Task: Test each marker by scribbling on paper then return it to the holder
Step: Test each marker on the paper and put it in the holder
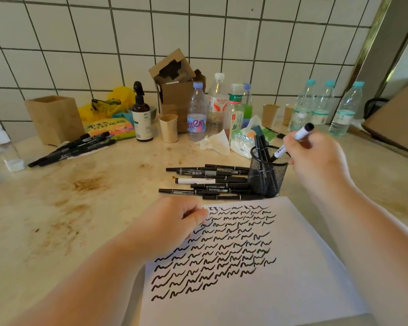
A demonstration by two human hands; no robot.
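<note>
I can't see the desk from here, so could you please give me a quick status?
Right hand holding marker, tip in holder. Left hand closed, on paper. Loose markers lie beside holder, clear.

I see even, soft daylight, brighter at the right edge of the frame. Shadows are weak. The wide lens bends the wall tiles (57, 43) at the edges, and both forearms look slightly blurred.
</note>
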